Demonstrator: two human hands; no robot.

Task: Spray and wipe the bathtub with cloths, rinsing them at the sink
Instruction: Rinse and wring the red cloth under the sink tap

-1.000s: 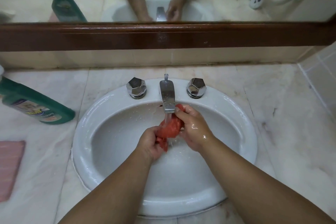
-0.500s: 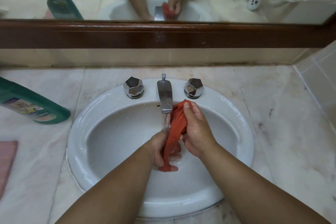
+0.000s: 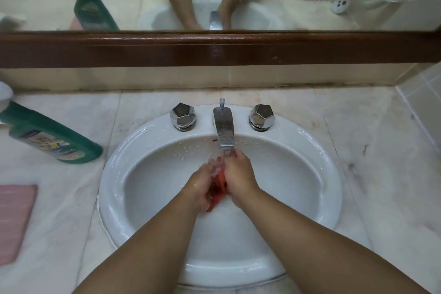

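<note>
A wet red cloth [image 3: 219, 190] is pressed between my two palms over the white oval sink [image 3: 148, 174]. My left hand [image 3: 202, 184] and my right hand [image 3: 238, 176] are both shut on it, just under the chrome faucet spout [image 3: 224, 130]. Water runs from the spout onto the cloth and my fingers. Most of the cloth is hidden between my hands; only a strip shows. A green cleaner bottle [image 3: 51, 136] lies on its side on the counter to the left.
Two chrome faceted tap knobs [image 3: 182, 116] [image 3: 261, 116] flank the faucet. A pink cloth [image 3: 14, 219] lies at the counter's left edge. The marble counter [image 3: 370, 162] runs to a tiled wall on the right. A wood-framed mirror [image 3: 214, 50] stands behind.
The cloth hung stretched from my raised right hand half a second ago; now both hands have closed together around it under the running water, bunching it up.
</note>
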